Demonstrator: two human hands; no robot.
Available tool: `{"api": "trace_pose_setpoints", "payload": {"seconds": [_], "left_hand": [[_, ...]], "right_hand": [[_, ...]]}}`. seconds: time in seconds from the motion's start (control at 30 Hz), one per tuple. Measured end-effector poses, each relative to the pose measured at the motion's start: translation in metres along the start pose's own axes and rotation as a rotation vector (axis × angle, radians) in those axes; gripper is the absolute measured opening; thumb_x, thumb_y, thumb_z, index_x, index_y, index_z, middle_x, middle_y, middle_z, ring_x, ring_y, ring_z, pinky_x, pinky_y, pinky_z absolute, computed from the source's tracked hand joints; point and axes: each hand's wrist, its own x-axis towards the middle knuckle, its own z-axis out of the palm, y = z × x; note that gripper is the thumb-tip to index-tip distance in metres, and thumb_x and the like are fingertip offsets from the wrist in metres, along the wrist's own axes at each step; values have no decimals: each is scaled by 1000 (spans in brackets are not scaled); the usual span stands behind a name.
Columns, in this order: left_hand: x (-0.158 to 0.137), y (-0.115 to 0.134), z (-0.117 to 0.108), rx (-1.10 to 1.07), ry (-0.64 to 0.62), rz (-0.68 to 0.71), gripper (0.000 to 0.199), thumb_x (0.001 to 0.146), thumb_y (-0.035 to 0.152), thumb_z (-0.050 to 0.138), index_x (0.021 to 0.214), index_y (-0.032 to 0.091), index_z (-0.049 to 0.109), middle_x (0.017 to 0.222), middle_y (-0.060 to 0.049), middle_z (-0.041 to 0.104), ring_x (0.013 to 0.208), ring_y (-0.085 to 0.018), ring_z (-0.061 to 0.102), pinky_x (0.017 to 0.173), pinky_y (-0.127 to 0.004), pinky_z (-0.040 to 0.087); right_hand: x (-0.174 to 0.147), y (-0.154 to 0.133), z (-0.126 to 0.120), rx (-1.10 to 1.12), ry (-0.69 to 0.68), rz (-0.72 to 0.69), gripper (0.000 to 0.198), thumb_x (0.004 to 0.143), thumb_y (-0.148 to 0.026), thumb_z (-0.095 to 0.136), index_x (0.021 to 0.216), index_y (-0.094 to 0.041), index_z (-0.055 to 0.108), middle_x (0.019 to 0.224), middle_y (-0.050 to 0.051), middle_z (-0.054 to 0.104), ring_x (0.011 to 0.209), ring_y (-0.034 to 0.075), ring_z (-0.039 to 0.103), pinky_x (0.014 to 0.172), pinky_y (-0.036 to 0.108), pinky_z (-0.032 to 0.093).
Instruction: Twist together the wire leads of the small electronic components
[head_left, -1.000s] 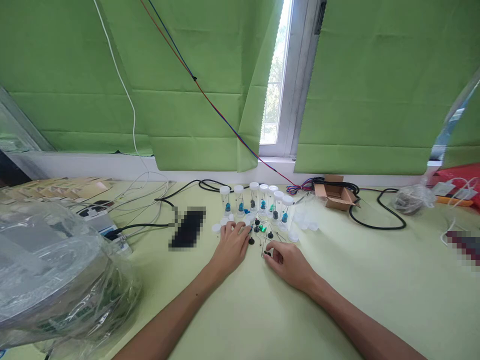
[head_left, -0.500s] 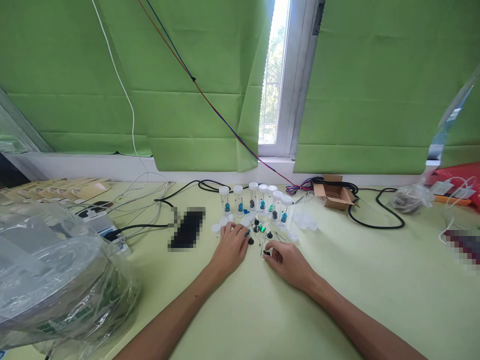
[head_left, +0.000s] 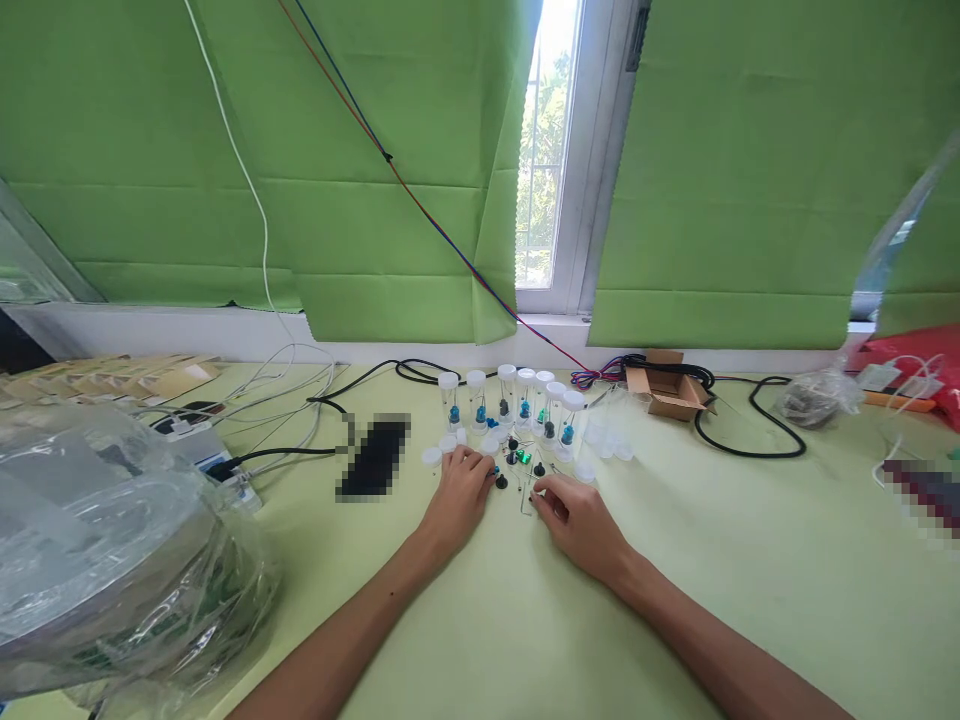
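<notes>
My left hand (head_left: 460,495) rests on the table with its fingers spread and bent downward, beside white caps and a small blue part (head_left: 495,470) near the index fingertip. My right hand (head_left: 577,515) is closed in a pinch around a small black part (head_left: 532,497), mostly hidden by the fingers. A thin bent metal pin (head_left: 523,506) lies just left of those fingertips. Between the hands are a black cone-shaped piece (head_left: 501,482), another black piece (head_left: 539,469) and a green piece (head_left: 524,457). Behind them stand several clear capped tubes (head_left: 478,402) with blue, grey or green parts inside.
White caps (head_left: 431,456) and empty clear cups (head_left: 622,446) flank the tubes. An open cardboard box (head_left: 667,388) and black cable (head_left: 799,452) are at the back right. A power strip (head_left: 217,458) and a plastic-wrapped spool (head_left: 127,570) occupy the left.
My right hand has shifted slightly, and the black part in its fingers now shows less. The left hand stays almost in the same place.
</notes>
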Motion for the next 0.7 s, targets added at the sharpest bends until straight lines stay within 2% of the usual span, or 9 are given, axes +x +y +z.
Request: {"api": "trace_pose_setpoints", "payload": {"seconds": [0.13, 0.23, 0.37, 0.43, 0.53, 0.7], "left_hand": [[-2, 2, -8, -148, 121, -41, 11, 92, 15, 47, 87, 20, 55, 90, -5, 64, 91, -23, 49, 81, -39, 42], [-5, 5, -14, -235, 220, -86, 9, 93, 18, 47, 90, 21, 55, 90, -5, 62, 90, -21, 53, 77, -34, 44], [-9, 11, -21, -267, 314, -139, 6, 93, 21, 49, 92, 21, 55, 85, -2, 62, 82, -18, 57, 73, -31, 45], [-10, 14, -23, -297, 314, -164, 7, 93, 23, 48, 91, 21, 55, 84, -1, 63, 77, -17, 58, 71, -29, 45], [-11, 16, -23, -352, 294, -193, 9, 93, 24, 47, 91, 21, 56, 82, -1, 64, 73, -16, 59, 67, -28, 45], [-12, 17, -19, -389, 250, -188, 12, 93, 24, 46, 90, 21, 56, 81, -1, 64, 69, -15, 58, 65, -28, 45]], "right_hand": [[10, -11, -2, -50, 71, -31, 14, 93, -19, 45, 91, -19, 59, 83, 3, 64, 66, 15, 58, 60, 25, 42], [29, -18, 0, -159, -1, -18, 19, 91, -18, 47, 107, -19, 58, 99, 6, 66, 78, 18, 63, 65, 26, 44], [66, -20, 8, -294, -164, -36, 27, 92, -17, 44, 116, -18, 56, 111, 10, 64, 98, 22, 62, 77, 28, 44], [85, -18, 13, -381, -244, 1, 31, 93, -19, 42, 123, -17, 51, 116, 12, 62, 104, 23, 60, 80, 29, 43], [106, -15, 19, -412, -296, 21, 33, 92, -19, 44, 124, -17, 50, 112, 13, 65, 104, 25, 60, 80, 30, 42], [122, -9, 29, -451, -360, 54, 33, 90, -15, 44, 122, -17, 51, 105, 14, 67, 100, 27, 62, 74, 31, 42]]}}
